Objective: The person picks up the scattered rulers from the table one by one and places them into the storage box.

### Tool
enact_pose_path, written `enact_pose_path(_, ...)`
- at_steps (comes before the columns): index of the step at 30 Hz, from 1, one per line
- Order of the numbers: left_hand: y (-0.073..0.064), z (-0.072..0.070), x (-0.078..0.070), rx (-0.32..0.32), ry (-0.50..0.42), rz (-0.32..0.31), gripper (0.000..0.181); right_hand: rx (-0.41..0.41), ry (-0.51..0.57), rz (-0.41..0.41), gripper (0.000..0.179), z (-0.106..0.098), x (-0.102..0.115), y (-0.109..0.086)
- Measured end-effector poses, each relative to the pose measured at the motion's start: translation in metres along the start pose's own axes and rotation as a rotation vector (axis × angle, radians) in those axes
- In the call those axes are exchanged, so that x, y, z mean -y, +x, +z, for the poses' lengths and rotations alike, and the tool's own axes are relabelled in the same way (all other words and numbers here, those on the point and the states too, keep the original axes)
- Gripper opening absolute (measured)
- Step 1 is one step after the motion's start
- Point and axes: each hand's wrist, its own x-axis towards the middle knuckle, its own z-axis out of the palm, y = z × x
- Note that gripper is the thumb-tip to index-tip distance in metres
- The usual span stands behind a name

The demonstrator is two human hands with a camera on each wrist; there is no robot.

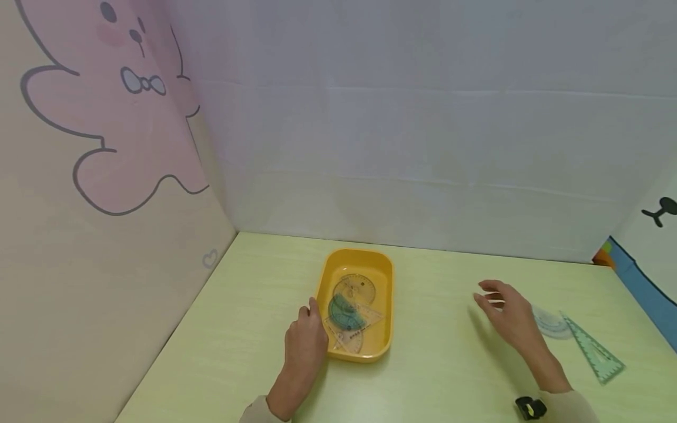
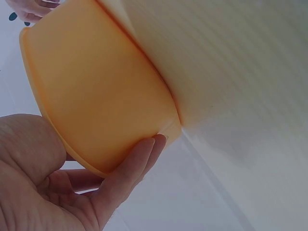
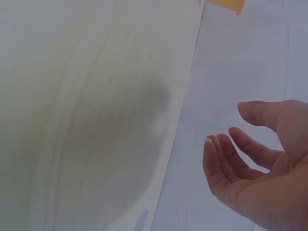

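1. Table (image 1: 433, 352): flat, so I reckon thin plastic hugs it. Getting a nail under a rim should beat clawing at the middle of a piece.
2. Tray (image 1: 385, 276): the yellow one, left of the table's middle, its far end just off the table's far edge. Probably light enough to skid if bumped, so keeping it planted matters.
3. Left hand (image 1: 307, 338): I've got the tray by its left wall, towards its near left corner, fingers curled against the outside. Snug hold, does the job imo. I'd go easy on the squeeze so the tray doesn't tip.
4. Right hand (image 1: 509, 314): hanging above the table, right of the tray, nothing in it. Fingers loosely bent, thumb well apart from them. Nice pinch shape; I'd come in low and narrow that gap late.
5. Green triangle (image 1: 595, 351): flat near the table's right edge, narrow tip towards the far edge. I'd pinch it by a long side.
6. Clear protractor (image 1: 553, 324): right by that tip, partly behind my right hand; can't tell if they touch. See-through, so I'd aim for its curved rim.
7. Green protractor (image 1: 345, 312): in the tray, nearer its left wall, among overlapping clear pieces (image 1: 371, 317). Gentle around those, they'd likely slide.
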Motion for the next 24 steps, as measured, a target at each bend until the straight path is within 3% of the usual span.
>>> enact_pose_path(24,-0.001,-0.001,0.0,-0.015,0.0,0.015,0.04,0.039,-0.101,0.044,0.037,-0.025,-0.031,-0.007)
